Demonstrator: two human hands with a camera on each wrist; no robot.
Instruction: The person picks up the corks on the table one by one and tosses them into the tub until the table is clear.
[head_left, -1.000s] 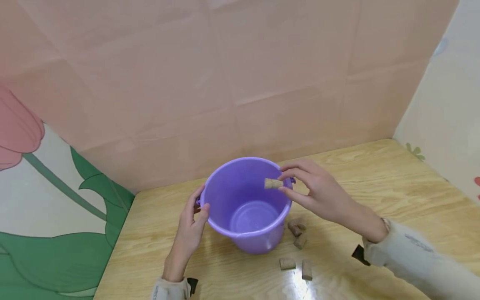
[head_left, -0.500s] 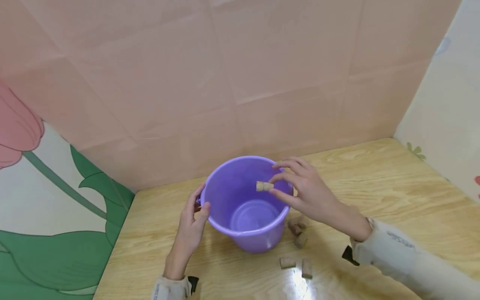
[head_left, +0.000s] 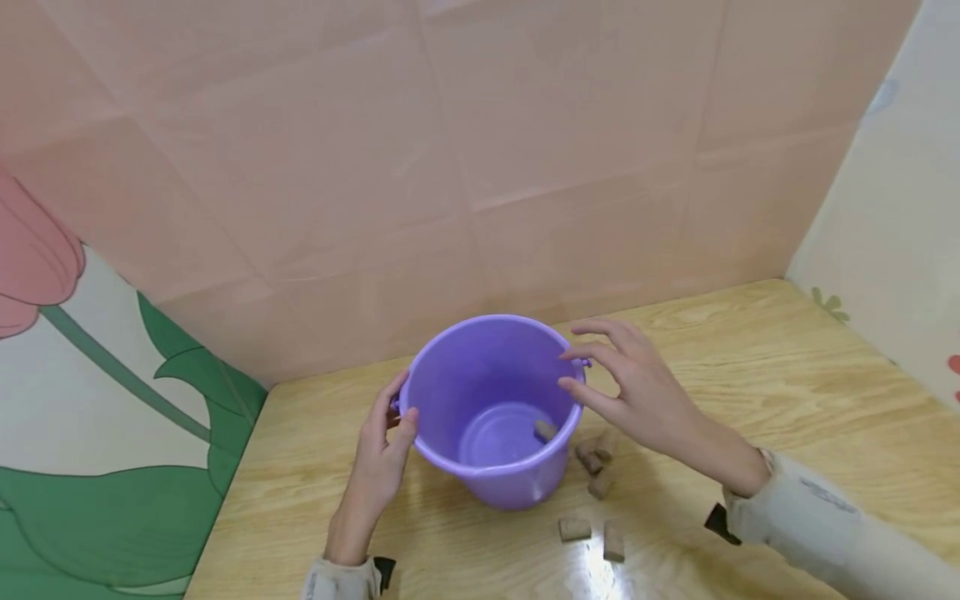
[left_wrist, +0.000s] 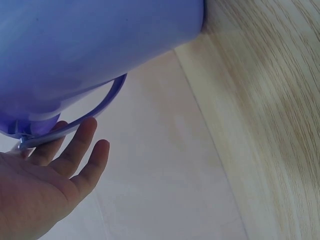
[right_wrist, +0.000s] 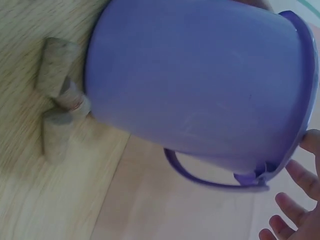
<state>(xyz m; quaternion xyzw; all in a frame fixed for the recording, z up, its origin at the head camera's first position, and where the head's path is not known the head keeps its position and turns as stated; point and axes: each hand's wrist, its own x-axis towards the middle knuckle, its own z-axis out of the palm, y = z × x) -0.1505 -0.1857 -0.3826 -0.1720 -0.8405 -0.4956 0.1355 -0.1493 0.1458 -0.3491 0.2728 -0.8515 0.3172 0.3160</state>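
A round purple plastic bucket stands upright on the light wood-grain tabletop, near its back edge, mouth open to the head camera. One small tan cork cylinder lies on the bucket floor, at the right side against the inner wall. The left hand rests against the bucket's left outer wall just below the rim, thumb and fingertips touching the plastic by the handle pivot; fingers loosely extended, not wrapped round anything. In the left wrist view the fingers are straight and lie next to the thin purple bail handle, which hangs down along the wall. The right hand hovers at the bucket's right rim, fingers spread and relaxed, holding nothing; fingertips just beside the right handle pivot, contact with the rim not resolvable. The right wrist view shows only its fingertips, apart from each other, close to the rim. On the table right of the bucket base: a cluster of three brown cork pieces touching or nearly touching the base. Nearer the front edge, a pair of cork pieces lies apart from the bucket. Behind the table, a pink panelled wall.
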